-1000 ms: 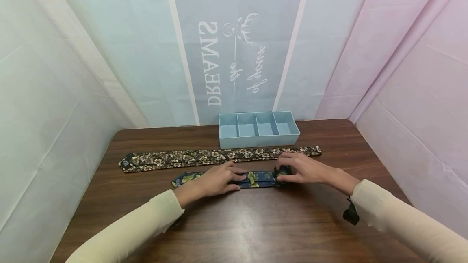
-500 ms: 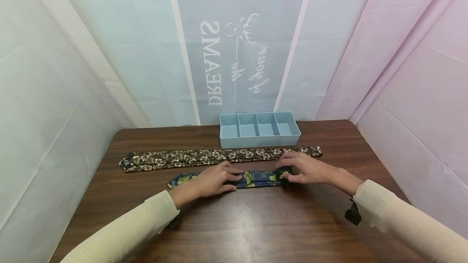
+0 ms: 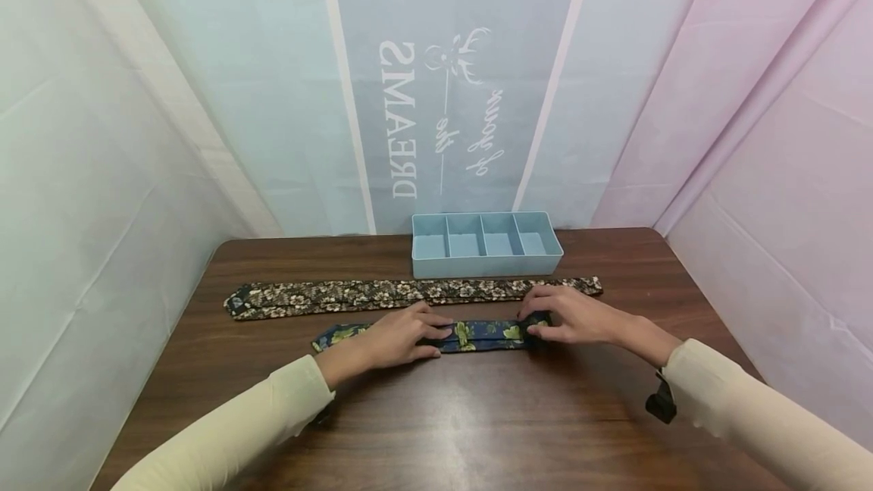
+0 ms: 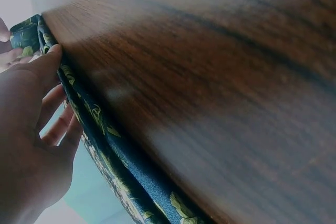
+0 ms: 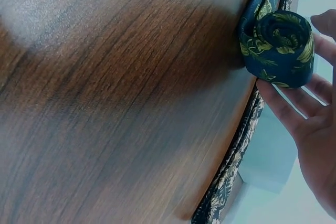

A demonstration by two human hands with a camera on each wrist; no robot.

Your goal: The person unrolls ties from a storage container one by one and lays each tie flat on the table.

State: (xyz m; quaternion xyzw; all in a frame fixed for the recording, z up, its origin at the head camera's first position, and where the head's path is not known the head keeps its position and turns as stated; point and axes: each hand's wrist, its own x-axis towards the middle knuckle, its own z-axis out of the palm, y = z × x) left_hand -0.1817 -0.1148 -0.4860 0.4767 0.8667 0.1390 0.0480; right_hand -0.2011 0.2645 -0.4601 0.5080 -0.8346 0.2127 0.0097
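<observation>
A dark blue necktie (image 3: 491, 333) with yellow-green flowers lies lengthwise on the table, its pointed end at the left. The left hand (image 3: 398, 336) rests over its middle, thumb at the near edge and fingers at the far edge, as the left wrist view shows. At the tie's right end, the right hand (image 3: 576, 314) holds a rolled-up coil (image 5: 281, 45) of the same tie, with fingers and thumb bent around it. The coil's spiral side shows in the right wrist view; in the head view the hand covers part of it.
Behind, a second necktie (image 3: 355, 295), brown-black with cream flowers, lies stretched out flat. A light blue tray (image 3: 484, 267) with several compartments stands at the back of the wooden table (image 3: 436, 415). Fabric curtains (image 3: 273, 97) enclose the back and sides.
The left hand and the tie's pointed end have shifted slightly left, then stayed put. The right hand and the coil have moved a little to the right.
</observation>
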